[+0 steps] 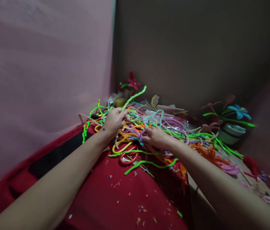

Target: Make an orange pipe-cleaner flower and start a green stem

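Observation:
My left hand (116, 120) is closed around a light green pipe cleaner (135, 97), whose free end points up and to the right. To its right, my right hand (157, 137) reaches into a tangled heap of coloured pipe cleaners (125, 137). The fingers of that hand are bent together among purple and orange strands; what they grip, if anything, is hidden. Two bright green pipe cleaners (151, 163) lie loose in front of the heap, near a red looped one (129, 158).
Scraps litter the red cloth (101, 195). A dark flat object (53, 153) lies at the left by the wall. Pipe-cleaner flowers (239, 111) rise from a pale pot (232, 133) at the right. Yellow tape (120, 102) and red flowers (134, 83) stand behind.

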A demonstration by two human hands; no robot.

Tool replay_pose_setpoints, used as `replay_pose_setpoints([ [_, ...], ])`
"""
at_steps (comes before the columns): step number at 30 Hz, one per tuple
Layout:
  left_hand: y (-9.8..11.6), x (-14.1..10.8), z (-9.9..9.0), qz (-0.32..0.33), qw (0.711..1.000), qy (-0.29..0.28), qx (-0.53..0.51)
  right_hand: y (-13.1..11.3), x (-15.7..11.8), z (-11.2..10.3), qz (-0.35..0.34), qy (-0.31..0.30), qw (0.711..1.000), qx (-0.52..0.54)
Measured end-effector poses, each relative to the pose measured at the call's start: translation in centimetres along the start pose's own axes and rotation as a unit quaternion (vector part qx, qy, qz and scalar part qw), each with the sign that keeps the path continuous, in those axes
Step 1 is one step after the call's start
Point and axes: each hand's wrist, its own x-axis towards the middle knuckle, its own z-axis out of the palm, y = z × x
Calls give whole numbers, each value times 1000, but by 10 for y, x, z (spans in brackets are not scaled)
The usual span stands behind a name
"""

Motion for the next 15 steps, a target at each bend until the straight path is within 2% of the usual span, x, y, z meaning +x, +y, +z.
replay_pose_setpoints([
  [3,-10,10,-9,-26,999,32,19,-6,-11,10,-57,-32,996,-53],
  [6,-17,18,-17,-39,997,54,23,-8,-26,19,-108,-24,982,-151],
  [9,-20,22,-22,-43,997,65,18,-10,-34,26,-120,-13,972,-200],
  [15,-21,25,-26,-58,997,54,16,-11,-36,30,-125,-13,965,-231],
])
